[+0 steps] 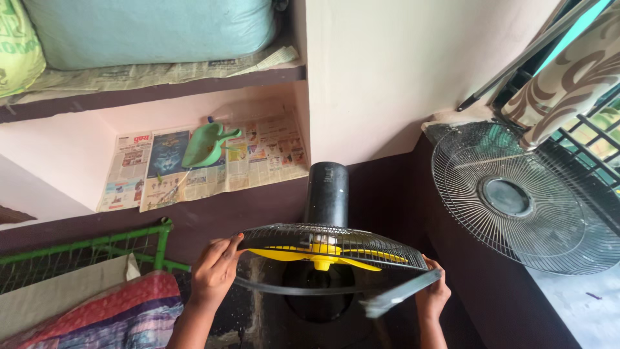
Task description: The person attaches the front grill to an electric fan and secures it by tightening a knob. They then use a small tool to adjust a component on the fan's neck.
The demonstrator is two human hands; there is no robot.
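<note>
With the round front wire grille (516, 194) leaning well right of the black fan (326, 194), left hand (213, 271) and right hand (431, 294) pinch opposite edges of its rear wire guard (329, 236), yellow blades (316, 256) not yet removed.

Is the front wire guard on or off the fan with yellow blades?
Off. The round wire guard leans against the window grille, apart from the fan with exposed yellow blades.

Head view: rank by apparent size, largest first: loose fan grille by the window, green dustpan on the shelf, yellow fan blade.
1. Loose fan grille: clearly largest.
2. Yellow fan blade: wide but seen edge-on, partly hidden by the rear guard that the left hand and right hand grip.
3. Green dustpan: smallest, though farther away, so 2 and 3 are unsure.
</note>
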